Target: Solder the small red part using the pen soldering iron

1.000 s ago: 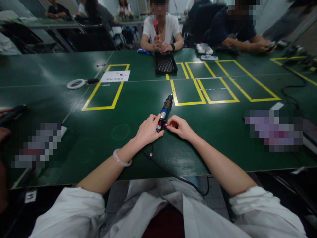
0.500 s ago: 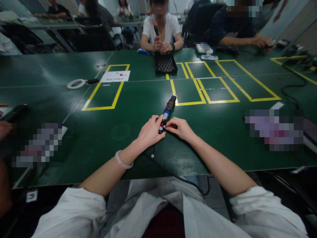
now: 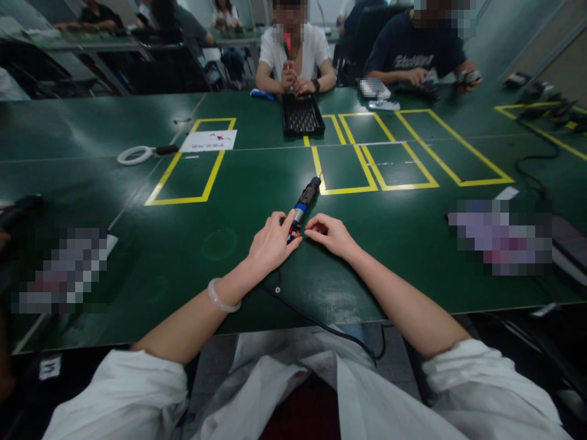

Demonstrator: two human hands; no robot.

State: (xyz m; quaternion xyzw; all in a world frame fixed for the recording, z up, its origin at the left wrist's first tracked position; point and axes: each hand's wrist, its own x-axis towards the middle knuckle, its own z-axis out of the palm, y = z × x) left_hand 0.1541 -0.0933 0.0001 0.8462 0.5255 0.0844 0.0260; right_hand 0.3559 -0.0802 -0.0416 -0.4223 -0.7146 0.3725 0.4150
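My left hand [image 3: 274, 243] grips the rear of an opened electric screwdriver [image 3: 306, 199], thumb on the near side and fingers over its left. Its brown and black front points away to the upper right, with a blue band and a silver motor section behind. Small red and white parts [image 3: 294, 233] show in the exposed rear, partly hidden by my left hand. Just right of them, my right hand [image 3: 334, 234] has thumb and fingertips pinched together; anything between them is too small to make out. A black cable [image 3: 316, 322] with a ring terminal [image 3: 277, 289] runs off the table edge.
Yellow tape frames [image 3: 348, 190] mark the green table [image 3: 247, 183]. A black tray [image 3: 303, 131] lies before a person opposite, who holds a red-and-black tool. A white card [image 3: 210, 140], a coiled white cable [image 3: 135, 156] and blurred flat objects lie around. Other people sit further off.
My right fingertips have drawn slightly right, away from the screwdriver's rear, where they were touching a small red part. My left hand keeps its grip. The whole view has shifted slightly.
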